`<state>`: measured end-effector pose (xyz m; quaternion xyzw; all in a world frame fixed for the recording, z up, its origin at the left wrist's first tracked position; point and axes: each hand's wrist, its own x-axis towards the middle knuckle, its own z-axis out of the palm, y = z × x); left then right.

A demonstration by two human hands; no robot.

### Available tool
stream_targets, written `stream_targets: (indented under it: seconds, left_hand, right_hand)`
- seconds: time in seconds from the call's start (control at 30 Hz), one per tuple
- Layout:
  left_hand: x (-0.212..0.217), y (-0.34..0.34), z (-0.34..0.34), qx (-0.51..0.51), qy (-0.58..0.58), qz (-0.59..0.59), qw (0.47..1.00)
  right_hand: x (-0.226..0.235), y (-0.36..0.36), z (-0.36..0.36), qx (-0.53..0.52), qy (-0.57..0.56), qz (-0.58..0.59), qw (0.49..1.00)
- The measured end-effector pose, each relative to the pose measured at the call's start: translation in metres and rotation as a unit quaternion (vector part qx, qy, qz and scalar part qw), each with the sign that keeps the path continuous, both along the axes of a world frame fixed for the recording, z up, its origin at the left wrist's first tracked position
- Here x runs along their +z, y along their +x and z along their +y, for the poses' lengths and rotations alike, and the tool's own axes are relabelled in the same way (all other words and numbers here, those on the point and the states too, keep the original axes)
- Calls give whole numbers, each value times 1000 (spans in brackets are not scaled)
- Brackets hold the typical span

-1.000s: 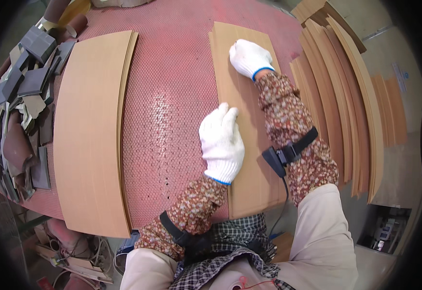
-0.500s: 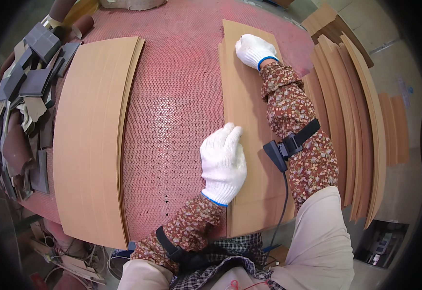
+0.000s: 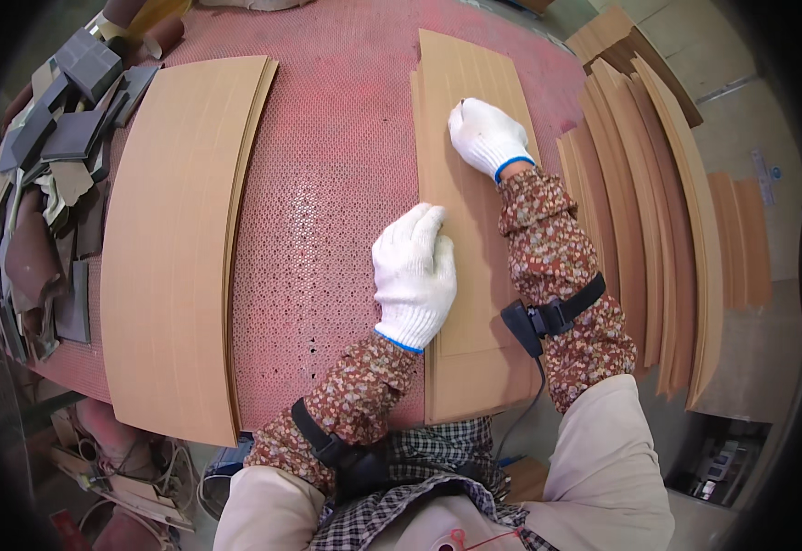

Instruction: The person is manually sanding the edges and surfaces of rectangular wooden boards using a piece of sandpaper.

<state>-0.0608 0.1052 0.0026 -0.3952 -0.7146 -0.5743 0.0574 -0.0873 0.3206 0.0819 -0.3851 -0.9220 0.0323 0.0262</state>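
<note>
In the head view, my left hand [image 3: 415,275], in a white knit glove, is closed with its fingers pressed together. It lies along the left edge of a stack of thin wooden boards [image 3: 479,386], fingertips over the edge; what they pinch, if anything, is hidden. My right hand [image 3: 488,138], gloved the same way, forms a fist above the far half of those boards. A tiny dark spot shows by its thumb, too small to name. The near edge of a shorter top sheet crosses the stack below my right hand.
A second stack of wooden boards [image 3: 176,248] lies to the left on the red perforated mat [image 3: 314,119]. Grey and brown offcuts [image 3: 43,211] are heaped at the far left. More curved boards [image 3: 653,211] stand along the right side. A cable hangs from my right forearm strap [image 3: 552,317].
My right hand has come back toward me along the boards, still closed. My left hand has shifted slightly away from me along the edge. The whole view has moved a little.
</note>
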Motion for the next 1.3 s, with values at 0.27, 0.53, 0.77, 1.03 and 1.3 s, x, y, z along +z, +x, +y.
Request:
stream_targets:
  seconds: [0.27, 0.53, 0.77, 1.03, 1.3]
  left_hand:
    - [-8, -30, 16, 1, 9, -35, 999]
    - [-19, -38, 17, 19, 21, -40, 999]
    - [-17, -40, 13, -13, -10, -8, 1000]
    - [4, -38, 9, -47, -13, 27, 998]
    - [9, 3, -22, -112, -125, 32, 985]
  right_hand:
    - [-18, 31, -49, -9, -7, -23, 1000]
    - [-15, 91, -129, -16, -4, -53, 998]
    - [-21, 160, -206, 0, 18, -6, 1000]
    - [7, 215, -244, -42, -42, 20, 998]
    - [-25, 263, -156, -171, 89, 130, 973]
